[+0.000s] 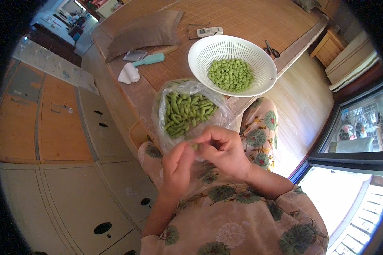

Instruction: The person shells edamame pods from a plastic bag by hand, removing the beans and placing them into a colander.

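Note:
Both of my hands meet just in front of the near edge of a clear plastic bag (pixel 161 106). Pinched between the fingertips of my left hand (pixel 177 165) and my right hand (pixel 223 151) is a green edamame pod (pixel 194 146), mostly covered by the fingers. Inside the bag lies a heap of unshelled edamame pods (pixel 187 111). Beyond it to the right, a white slotted colander (pixel 200 55) holds a pile of shelled green beans (pixel 230 75). The colander leans a little toward me at the corner of the mat-covered surface.
On the mat (pixel 238 19) are a brown pillow (pixel 147 34), a white remote control (pixel 209 31), black scissors (pixel 271 49), a teal-handled brush (pixel 149 59) and a white roll (pixel 130 74). Cabinets (pixel 64 114) line the left; a glass door (pixel 357 127) stands at right.

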Tool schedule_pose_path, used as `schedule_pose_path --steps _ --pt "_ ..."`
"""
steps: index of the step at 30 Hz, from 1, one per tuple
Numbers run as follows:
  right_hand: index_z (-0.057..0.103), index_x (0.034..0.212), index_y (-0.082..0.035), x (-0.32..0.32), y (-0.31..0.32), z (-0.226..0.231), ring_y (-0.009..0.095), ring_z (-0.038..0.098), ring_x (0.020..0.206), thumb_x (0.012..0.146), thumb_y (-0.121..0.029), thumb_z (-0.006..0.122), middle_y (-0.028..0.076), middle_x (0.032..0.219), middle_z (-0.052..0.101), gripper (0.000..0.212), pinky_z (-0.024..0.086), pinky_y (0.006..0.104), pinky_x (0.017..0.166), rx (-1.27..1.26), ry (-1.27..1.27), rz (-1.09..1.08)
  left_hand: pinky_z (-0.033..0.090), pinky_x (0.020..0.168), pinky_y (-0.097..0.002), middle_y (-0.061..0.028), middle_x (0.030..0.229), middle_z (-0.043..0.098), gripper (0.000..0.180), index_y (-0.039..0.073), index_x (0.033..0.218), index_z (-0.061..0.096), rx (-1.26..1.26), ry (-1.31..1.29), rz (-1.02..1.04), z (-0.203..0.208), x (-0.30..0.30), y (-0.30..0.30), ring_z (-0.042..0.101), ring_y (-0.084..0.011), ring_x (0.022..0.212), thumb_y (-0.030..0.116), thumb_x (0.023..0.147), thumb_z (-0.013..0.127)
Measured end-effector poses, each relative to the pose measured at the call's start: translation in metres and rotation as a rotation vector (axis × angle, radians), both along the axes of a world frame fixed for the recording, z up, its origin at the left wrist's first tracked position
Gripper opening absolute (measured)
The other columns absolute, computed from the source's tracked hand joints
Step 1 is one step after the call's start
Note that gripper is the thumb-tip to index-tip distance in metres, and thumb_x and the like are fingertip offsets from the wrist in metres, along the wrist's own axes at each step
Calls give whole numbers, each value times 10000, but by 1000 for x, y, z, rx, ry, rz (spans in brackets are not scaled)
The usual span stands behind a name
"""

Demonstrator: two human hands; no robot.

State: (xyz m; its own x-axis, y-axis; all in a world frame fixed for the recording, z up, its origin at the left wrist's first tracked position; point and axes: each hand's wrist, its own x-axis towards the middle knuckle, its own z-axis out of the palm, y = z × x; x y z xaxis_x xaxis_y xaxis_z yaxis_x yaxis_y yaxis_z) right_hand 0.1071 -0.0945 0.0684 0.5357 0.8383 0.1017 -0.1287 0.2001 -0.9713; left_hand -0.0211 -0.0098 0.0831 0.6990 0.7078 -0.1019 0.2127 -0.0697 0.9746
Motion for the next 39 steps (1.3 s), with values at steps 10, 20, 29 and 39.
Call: schedule_pose_path --steps 10,20,29,39 --pt "623 943 19 30 0 -1 76 611 770 851 57 557 36 824 652 119 481 215 681 41 265 321 406 565 -218 6 707 571 265 -24 1017 644 -443 -118 -208 10 0 12 496 -59 614 158 991 454" --pt "614 943 -46 17 2 6 189 564 733 726 -39 762 60 787 563 263 454 294 655 137 -420 18 444 526 -255 -61 673 598 237 -50 875 635 -82 -19 -69 1 1 12 548 -123 559 138 961 520" --pt "617 937 -44 9 0 -1 236 593 764 707 -78 791 86 823 588 290 488 331 676 166 -492 -61 426 487 -244 -44 630 588 238 -47 825 642 -20 -88 18 1 2 8 529 -104 519 122 954 536" --pt "613 958 -30 11 3 1 312 608 810 725 -45 737 124 869 584 265 511 360 689 165 -682 -120 433 480 -237 -38 621 594 294 -17 781 619 -19 -40 43 8 4 3 541 -98 511 162 977 494"
